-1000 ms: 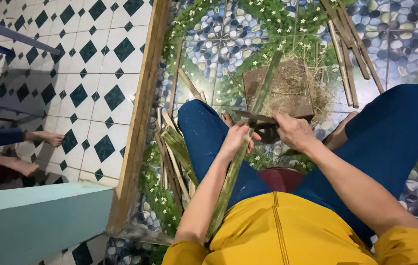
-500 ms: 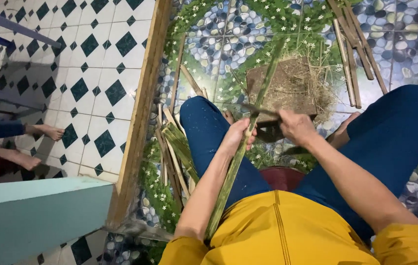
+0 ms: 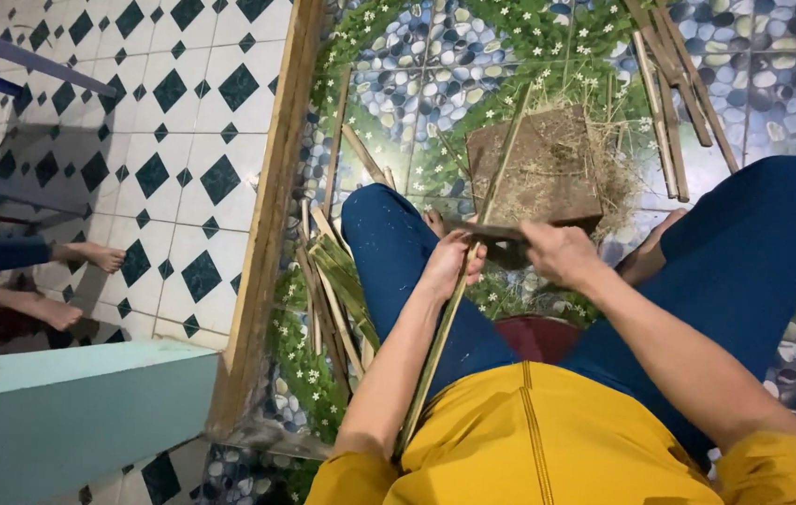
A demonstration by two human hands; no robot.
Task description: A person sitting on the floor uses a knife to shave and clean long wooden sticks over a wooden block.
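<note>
I sit on the floor in blue trousers and a yellow top. My left hand point(image 3: 452, 264) grips a long green bamboo strip point(image 3: 439, 344) that runs from my lap up over a brown wooden block point(image 3: 536, 168). The strip now shows its thin edge. My right hand point(image 3: 555, 251) holds a dark knife point(image 3: 484, 232) laid across the strip just above my left hand. Dry shavings cover the block.
A pile of split green bamboo strips point(image 3: 334, 290) lies left of my left knee. More brown sticks point(image 3: 667, 93) lie at the top right. A wooden threshold beam point(image 3: 267, 215) divides the tiled floors. Another person's bare feet point(image 3: 71, 281) rest at the left. A teal ledge point(image 3: 71, 411) is at lower left.
The bamboo strip has turned from its flat face to its thin edge. The knife moved a little along it, up and back. The other person's feet shifted slightly.
</note>
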